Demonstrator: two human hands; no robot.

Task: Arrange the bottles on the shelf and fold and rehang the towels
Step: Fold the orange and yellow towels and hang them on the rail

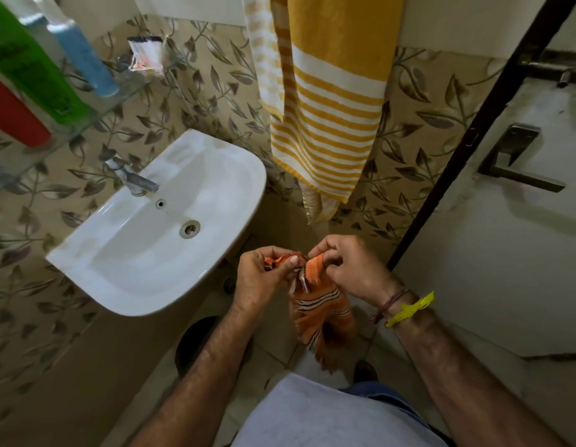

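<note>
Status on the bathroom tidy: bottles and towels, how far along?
Looks done: the red bottle, green bottle and blue bottle stand in a row on the glass shelf, and the yellow striped towel hangs on the wall. In hand: left hand and right hand pinch the top edge of the orange towel, which hangs between them, not yet folded. Left: fold and rehang it.

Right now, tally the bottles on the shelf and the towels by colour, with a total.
Green bottle: 1
Blue bottle: 1
Red bottle: 1
Yellow striped towel: 1, hanging
Orange towel: 1, in both hands' grip
Total: 5
</note>
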